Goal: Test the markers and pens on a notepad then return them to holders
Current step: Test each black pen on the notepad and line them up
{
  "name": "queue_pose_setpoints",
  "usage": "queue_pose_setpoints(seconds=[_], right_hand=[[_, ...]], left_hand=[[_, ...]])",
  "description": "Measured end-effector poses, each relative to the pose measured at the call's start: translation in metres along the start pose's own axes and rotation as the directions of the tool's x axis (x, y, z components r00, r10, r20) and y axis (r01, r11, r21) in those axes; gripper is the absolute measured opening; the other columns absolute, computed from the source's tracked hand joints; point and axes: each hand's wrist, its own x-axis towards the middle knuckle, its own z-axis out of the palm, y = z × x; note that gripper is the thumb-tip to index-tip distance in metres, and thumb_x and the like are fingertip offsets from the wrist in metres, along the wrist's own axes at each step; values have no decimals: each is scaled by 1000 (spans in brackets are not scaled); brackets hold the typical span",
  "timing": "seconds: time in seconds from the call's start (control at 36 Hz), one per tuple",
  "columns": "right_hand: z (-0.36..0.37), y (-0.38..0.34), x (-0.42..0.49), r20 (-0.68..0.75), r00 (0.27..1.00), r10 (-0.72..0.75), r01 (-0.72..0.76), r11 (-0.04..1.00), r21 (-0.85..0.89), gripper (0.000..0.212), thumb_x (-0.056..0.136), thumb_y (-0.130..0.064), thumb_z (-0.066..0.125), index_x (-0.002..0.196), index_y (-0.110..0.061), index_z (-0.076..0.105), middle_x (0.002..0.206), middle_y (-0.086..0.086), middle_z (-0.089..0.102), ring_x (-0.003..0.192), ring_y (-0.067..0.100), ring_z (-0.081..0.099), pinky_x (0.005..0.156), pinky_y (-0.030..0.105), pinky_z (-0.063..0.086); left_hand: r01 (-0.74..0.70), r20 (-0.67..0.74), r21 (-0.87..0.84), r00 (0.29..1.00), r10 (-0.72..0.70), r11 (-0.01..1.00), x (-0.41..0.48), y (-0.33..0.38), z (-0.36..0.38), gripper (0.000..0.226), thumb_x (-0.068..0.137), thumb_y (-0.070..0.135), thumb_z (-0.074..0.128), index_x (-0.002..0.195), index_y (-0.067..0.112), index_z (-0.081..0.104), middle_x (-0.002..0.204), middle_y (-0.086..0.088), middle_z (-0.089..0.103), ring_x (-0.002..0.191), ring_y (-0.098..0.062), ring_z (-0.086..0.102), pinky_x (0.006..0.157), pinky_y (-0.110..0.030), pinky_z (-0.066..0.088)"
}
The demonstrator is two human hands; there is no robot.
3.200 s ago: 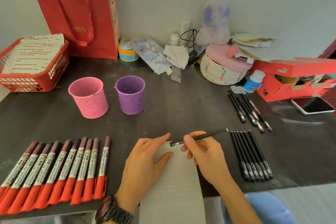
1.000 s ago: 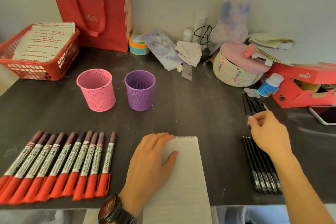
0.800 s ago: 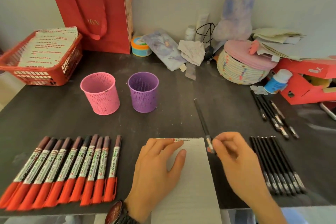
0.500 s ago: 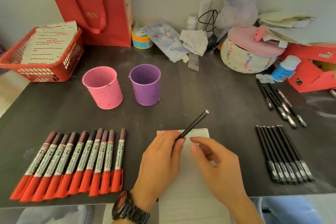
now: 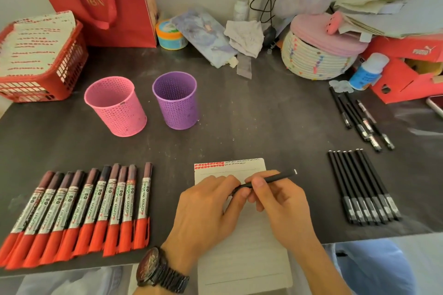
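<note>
Far left: markers [image 5: 79, 211] in a row on the desk [image 5: 263, 127]. Behind them, pink holder [image 5: 117, 108] and purple holder [image 5: 177, 100], upright. Centre, over the notepad [image 5: 239, 258]: left hand [image 5: 206, 211], fingers curled, pinching the pen [image 5: 275, 177] at its near end; right hand [image 5: 282, 206] pinching the barrel. Right: spare pens [image 5: 364, 187] in a row.

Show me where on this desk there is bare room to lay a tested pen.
Widest bare patch: between the purple holder, the notepad and the black pens on the right. A second strip runs between the pink holder and the red markers. Crowded: the back edge by the wall, around the woven basket and red box.
</note>
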Motion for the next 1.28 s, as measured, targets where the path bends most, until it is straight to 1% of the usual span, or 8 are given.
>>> queue_pose_setpoints(seconds=[0.25,0.42,0.72,0.83,0.92,1.0,1.17,1.28], right_hand=[[-2,3,-1,17,1000,-17,16,1000,25,19,93,-43,55,90,-32,69,70,-3,68,59,8,59,58,16,49],[-4,4,1,-12,999,-39,39,999,23,20,94,-43,54,90,-31,69,65,-5,64,57,9,58,58,16,47],[-25,-2,11,-229,945,232,-96,870,484,28,99,-31,52,80,-19,67,59,11,58,41,22,49,40,27,39],[-34,-2,19,-149,969,196,-116,896,429,35,105,-20,42,93,-16,74,74,18,69,47,22,57,43,28,46],[-36,-9,30,-143,981,133,-87,953,292,15,95,-28,63,88,-20,74,75,13,70,56,21,63,50,28,52],[-35,-16,45,-151,986,71,-54,992,116,22,80,-37,74,85,-17,66,66,6,65,57,22,64,53,28,54],[-28,-12,74,-78,993,86,-79,992,98,18,101,-13,57,90,-17,71,72,15,72,56,26,67,50,29,55],[-18,2,77,-115,993,0,-13,993,-115,21,100,-25,61,82,-20,71,67,7,71,55,18,67,51,23,53]], left_hand=[[17,-12,102,1000,-16,995,2,1,4,54,100,58,34,58,24,40,50,14,31,43,-9,32,39,-22,26],[54,-41,115,998,-50,992,3,-1,4,67,96,69,32,50,19,38,43,9,34,40,-10,34,37,-25,27],[97,-12,89,995,-97,991,3,-9,13,33,89,60,54,81,32,40,109,16,61,108,-7,53,88,-22,41],[140,28,100,989,-143,985,2,-10,17,34,87,62,53,105,33,52,99,26,49,111,-2,52,96,-19,34],[155,45,98,986,-160,983,2,-11,16,44,86,65,51,118,35,51,93,29,40,107,2,50,97,-17,33],[178,73,83,980,-184,980,3,-12,15,47,86,67,49,122,37,48,92,30,40,107,4,47,98,-16,31],[177,65,65,981,-181,982,3,-11,15,46,85,62,55,122,37,49,89,28,41,106,5,48,95,-16,33],[184,57,65,981,-187,981,4,-11,16,44,83,63,55,119,38,48,90,27,45,108,5,48,95,-16,34]])
